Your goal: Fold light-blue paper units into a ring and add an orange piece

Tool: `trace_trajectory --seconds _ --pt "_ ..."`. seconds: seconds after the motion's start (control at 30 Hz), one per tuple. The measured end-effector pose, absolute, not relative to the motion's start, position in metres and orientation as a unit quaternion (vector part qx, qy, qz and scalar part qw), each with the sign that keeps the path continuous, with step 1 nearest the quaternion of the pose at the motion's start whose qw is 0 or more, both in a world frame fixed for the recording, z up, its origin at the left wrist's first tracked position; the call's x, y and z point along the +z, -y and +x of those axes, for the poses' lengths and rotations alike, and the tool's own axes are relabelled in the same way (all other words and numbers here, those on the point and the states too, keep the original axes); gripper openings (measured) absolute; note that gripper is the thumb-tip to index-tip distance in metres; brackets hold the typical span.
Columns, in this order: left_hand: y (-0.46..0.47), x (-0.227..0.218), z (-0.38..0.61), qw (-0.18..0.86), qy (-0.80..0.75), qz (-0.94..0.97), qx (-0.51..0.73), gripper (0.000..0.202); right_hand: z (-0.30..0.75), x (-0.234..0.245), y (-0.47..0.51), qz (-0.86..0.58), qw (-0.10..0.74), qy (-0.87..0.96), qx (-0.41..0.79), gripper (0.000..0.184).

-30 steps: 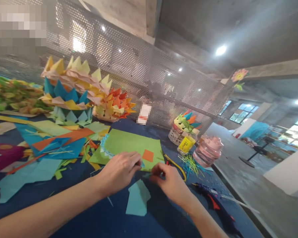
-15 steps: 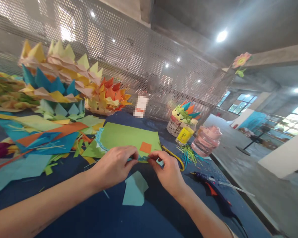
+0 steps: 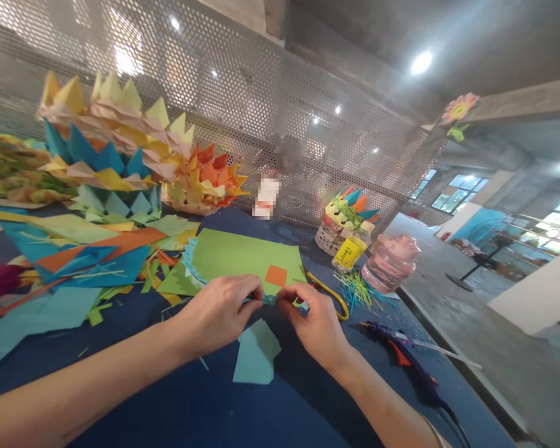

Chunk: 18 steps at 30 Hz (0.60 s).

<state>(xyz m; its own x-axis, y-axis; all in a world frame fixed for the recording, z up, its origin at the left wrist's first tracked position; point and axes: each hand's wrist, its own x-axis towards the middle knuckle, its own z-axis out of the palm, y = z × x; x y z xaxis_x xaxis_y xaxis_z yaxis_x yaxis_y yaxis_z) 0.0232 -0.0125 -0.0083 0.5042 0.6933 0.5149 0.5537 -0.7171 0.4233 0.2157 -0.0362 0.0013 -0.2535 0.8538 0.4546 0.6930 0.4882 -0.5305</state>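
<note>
A: Head view, the only one. Hands?

B: Left hand: thumb and index nearly closed in a pinch. Right hand: same, fingertips together. Both have hold of a narrow light-blue zigzag folded-paper strip. Short span visible between the pinches.

A: Where's the rest of it?

B: Curves over the left part of a flat lime-green paper sheet, then passes behind the left hand. Reads as one piece, but that stretch is hidden. Held end is by the sheet's near edge. Can't tell if it touches the dark-blue bench.

A: Step in hand?

B: My read: fine folding or linking at the strip's end. Fingers cover the exact fold. Pale bit shows by the right fingers too; can't tell if it's attached.

A: Next move calls for?

B: Judgement: one pinch steady, the other precise, light pressure. Thin paper, probably creases or slips easily.

A: Nearby?

B: Small orange paper square on the sheet, just beyond the fingers. Light-blue paper offcuts on the bench, nearer the wearer. Yellow-handled tool, likely scissors, just past the right hand. Dark-blue glue gun with red trigger farther right, apart from both hands.
</note>
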Motion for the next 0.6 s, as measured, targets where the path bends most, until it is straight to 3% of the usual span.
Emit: trace_trajectory --seconds 0.6 --pt "0.0148 -0.0086 0.0261 0.077 -0.349 0.868 0.345 0.012 0.2123 0.0020 0.0384 -0.487 0.333 0.803 0.084 0.011"
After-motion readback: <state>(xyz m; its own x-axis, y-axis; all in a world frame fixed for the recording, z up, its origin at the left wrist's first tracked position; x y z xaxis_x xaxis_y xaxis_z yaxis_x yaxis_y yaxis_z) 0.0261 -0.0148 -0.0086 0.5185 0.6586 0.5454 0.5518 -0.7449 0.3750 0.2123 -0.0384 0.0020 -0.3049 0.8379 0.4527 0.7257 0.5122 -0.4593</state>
